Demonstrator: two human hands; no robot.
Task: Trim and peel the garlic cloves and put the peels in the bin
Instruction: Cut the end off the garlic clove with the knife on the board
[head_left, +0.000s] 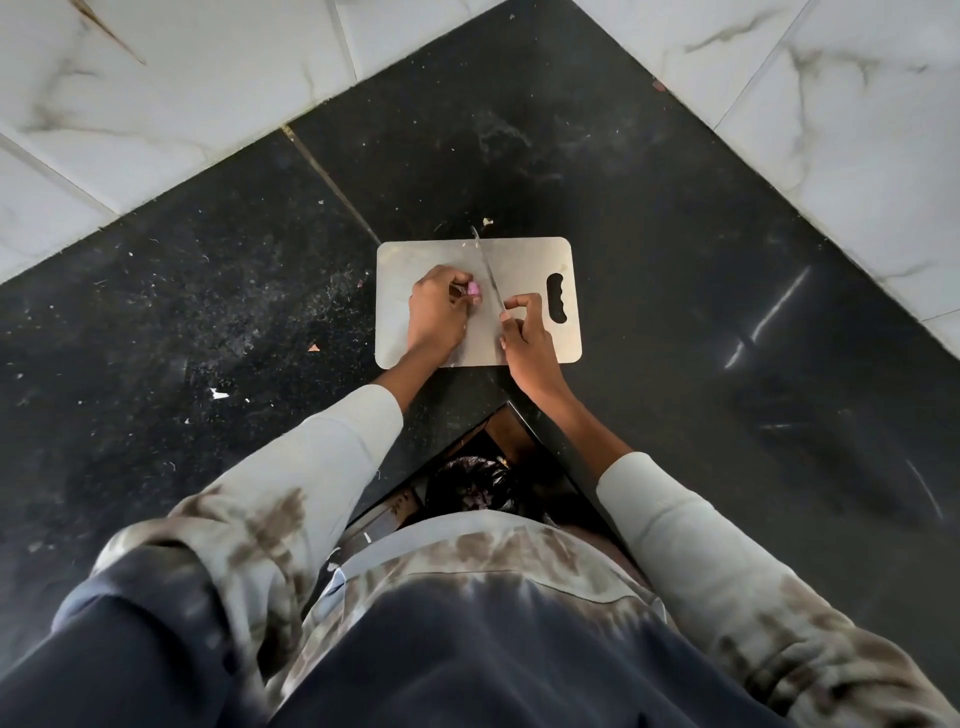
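A pale cutting board (524, 260) with a handle slot lies on the black stone counter. My left hand (435, 309) rests on the board and pinches a pinkish garlic clove (474, 290) with its fingertips. My right hand (524, 338) grips a knife (487, 265) by the handle. The thin blade points away from me and runs just right of the clove. Below the counter corner, between my arms, a bin lined with a dark bag (475, 486) holds some peels.
The black counter (208, 312) forms a corner with white marble-tiled walls (156, 78) on both sides. Small scraps of peel lie on the counter, one beyond the board (487, 222) and some to the left (219, 394).
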